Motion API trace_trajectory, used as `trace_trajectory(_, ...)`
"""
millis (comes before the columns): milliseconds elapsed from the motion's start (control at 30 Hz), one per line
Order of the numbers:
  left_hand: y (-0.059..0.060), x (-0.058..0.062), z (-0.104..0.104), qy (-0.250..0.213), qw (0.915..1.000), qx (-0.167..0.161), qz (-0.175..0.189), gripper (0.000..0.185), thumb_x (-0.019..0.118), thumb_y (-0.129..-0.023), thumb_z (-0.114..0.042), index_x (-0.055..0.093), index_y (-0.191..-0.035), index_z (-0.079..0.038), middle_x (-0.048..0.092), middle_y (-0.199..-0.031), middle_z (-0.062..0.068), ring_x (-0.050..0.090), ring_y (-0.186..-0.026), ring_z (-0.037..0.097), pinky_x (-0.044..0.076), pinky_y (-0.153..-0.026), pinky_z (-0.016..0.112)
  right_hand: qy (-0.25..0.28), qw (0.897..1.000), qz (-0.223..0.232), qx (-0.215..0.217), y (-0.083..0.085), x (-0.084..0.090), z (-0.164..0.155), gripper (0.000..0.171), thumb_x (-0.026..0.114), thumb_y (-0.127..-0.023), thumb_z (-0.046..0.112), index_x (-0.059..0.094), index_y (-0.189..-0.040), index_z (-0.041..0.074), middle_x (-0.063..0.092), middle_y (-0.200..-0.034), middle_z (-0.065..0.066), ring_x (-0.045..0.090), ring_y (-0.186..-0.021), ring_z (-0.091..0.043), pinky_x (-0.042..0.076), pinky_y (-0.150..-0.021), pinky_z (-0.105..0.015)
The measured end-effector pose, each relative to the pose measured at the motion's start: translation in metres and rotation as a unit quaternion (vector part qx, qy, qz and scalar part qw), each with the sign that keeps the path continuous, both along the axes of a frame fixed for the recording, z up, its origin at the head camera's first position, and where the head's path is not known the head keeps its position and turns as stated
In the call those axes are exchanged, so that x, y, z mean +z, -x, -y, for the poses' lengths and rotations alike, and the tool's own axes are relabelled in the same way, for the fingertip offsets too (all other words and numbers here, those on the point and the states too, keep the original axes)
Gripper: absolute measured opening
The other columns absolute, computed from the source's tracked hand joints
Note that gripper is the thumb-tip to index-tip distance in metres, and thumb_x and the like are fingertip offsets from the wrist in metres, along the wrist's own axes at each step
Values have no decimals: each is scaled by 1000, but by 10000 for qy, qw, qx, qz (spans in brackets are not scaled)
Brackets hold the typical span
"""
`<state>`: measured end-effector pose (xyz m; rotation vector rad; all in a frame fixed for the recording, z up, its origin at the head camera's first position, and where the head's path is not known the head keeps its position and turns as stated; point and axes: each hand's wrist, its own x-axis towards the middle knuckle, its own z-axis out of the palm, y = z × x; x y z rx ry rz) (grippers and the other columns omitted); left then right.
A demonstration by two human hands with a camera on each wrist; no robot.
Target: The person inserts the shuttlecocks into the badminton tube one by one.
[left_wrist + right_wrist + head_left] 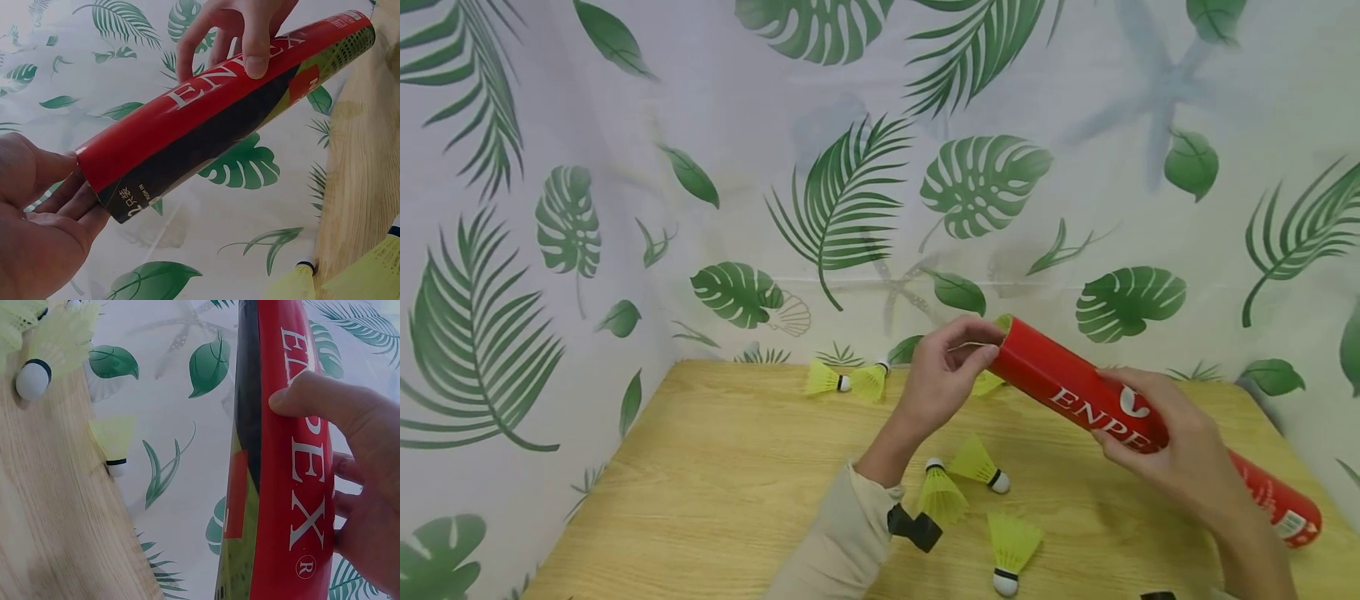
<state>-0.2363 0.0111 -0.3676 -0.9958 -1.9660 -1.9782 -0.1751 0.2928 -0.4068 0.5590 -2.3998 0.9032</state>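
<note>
A long red shuttlecock tube (1037, 358) with white lettering slants down to the right above the table, its mouth at the upper left. My right hand (1180, 450) grips it around the middle, thumb (300, 397) on the lettered side. My left hand (943, 371) is at the mouth, thumb against the rim and curled fingers (75, 197) reaching in; their tips are hidden. Below lie three yellow shuttlecocks with white heads: one (942, 496) beside my left sleeve, one (977, 462) just right of it, and one (1013, 542) nearer the front.
Two more shuttlecocks, one (823, 380) left of the other (869, 382), lie at the back edge of the wooden table (700, 483). Another shuttlecock (987, 383) shows partly behind the tube. A leaf-patterned cloth (865, 317) hangs behind the table.
</note>
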Motion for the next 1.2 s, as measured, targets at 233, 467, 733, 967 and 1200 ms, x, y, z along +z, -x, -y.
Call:
trace_trajectory(233, -16, -5, 14, -351, 9992, 153, -89, 19, 63, -100, 2, 65, -119, 3, 67, -120, 18, 67, -117, 27, 54, -101, 37, 152, 9999, 55, -29, 1, -2, -1, 89, 92, -68, -4, 55, -146, 18, 60, -134, -11, 45, -112, 6, 40, -81, -2)
trace_trajectory(467, -29, -29, 28, -333, 9989, 224, 233, 21, 65, -99, 1, 65, -119, 6, 67, -119, 21, 66, -115, 32, 53, -101, 41, 174, 9998, 75, -66, 2, -1, -2, 89, 92, -68, -3, 55, -147, 18, 60, -134, -11, 45, -112, 7, 41, -80, -3)
trace_trajectory(733, -30, -82, 23, 973, 9867, 723, 1081, 19, 71, -96, -2, 70, -115, -2, 69, -115, 13, 65, -111, 33, 54, -99, 46, 255, 9995, 142, -118, 1, -2, -3, 89, 92, -68, -3, 55, -146, 17, 60, -135, -12, 45, -112, 6, 39, -82, -2)
trace_trajectory(967, -30, -103, 18, 2272, 9634, 831, 1158, 20, 71, -94, -1, 72, -113, -8, 68, -113, 8, 66, -104, 25, 55, -92, 38, 300, 9991, 181, -227, -2, -1, -4, 88, 91, -69, -3, 55, -147, 18, 59, -135, -10, 44, -113, 5, 38, -82, -1)
trace_trajectory(1200, -30, -112, 17, 2419, 9587, 738, 1300, 19, 69, -94, 4, 73, -110, -7, 71, -107, 8, 68, -91, 12, 55, -79, 22, 242, 9996, 111, -125, -1, -1, -5, 90, 91, -68, -4, 54, -147, 17, 59, -134, -11, 45, -113, 5, 38, -84, -2)
